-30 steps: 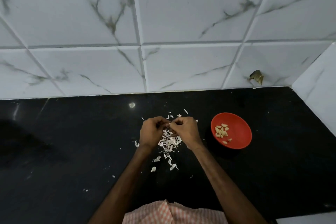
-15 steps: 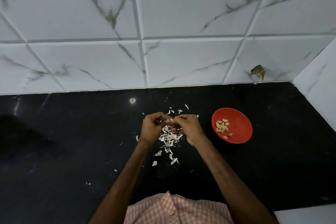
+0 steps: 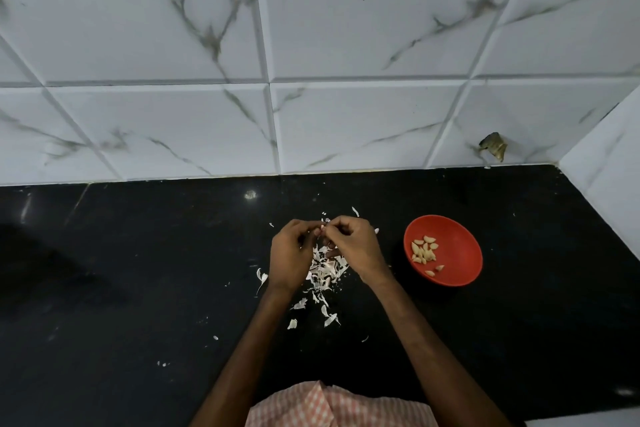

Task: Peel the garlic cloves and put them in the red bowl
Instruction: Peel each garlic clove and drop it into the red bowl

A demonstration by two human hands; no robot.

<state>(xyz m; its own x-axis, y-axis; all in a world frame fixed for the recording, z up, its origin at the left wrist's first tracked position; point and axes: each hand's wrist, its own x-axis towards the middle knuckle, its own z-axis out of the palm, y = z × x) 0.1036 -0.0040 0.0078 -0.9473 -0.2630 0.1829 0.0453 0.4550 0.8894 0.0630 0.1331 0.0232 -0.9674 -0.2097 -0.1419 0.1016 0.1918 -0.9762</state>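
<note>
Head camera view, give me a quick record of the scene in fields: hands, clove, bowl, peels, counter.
left hand: pinches the garlic clove
right hand: pinches the same clove, fingertips meeting the left's
red bowl: right of the hands, upright on the counter
peeled cloves: a small cluster inside the bowl
peels: scattered under and around the hands

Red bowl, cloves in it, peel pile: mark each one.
red bowl (image 3: 462,255): head view, bare inside wall, right half.
cloves (image 3: 424,251): head view, middle of the cluster.
peel pile (image 3: 325,272): head view, middle of the heap.
</note>
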